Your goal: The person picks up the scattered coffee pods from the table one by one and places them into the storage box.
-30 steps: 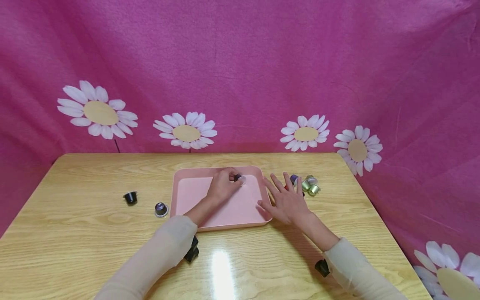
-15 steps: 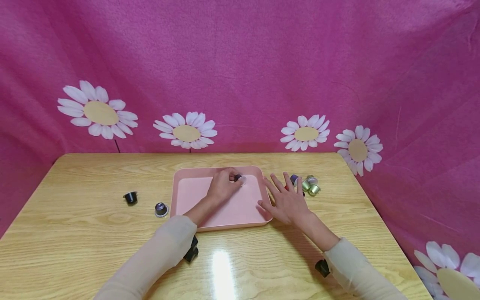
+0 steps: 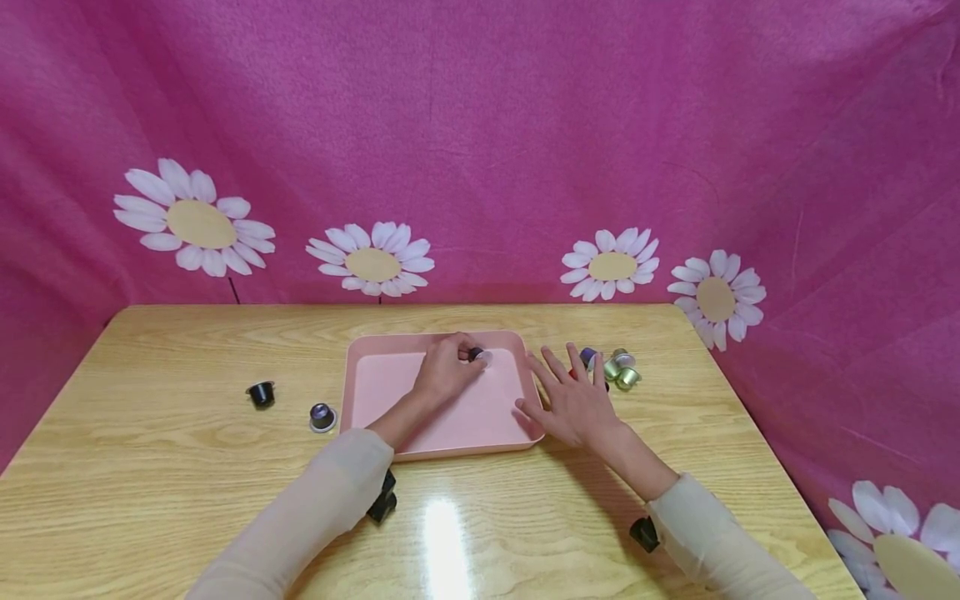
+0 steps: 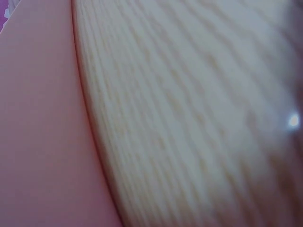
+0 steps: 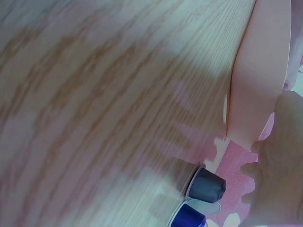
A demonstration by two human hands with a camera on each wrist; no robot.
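Observation:
My left hand reaches into the pink tray and pinches a dark coffee capsule with a pale rim near the tray's far right corner. The right hand has its fingers spread at the tray's right side; whether it touches the rim I cannot tell. Under and beyond its fingertips lie a purple-blue capsule and a red one, partly hidden. In the right wrist view a black capsule and a blue capsule lie on the table near that hand. The left wrist view shows only tray wall and table.
Several green and silver capsules cluster at the right of the wooden table. To the tray's left are a black capsule and a dark capsule standing on its rim. A pink flowered cloth hangs behind.

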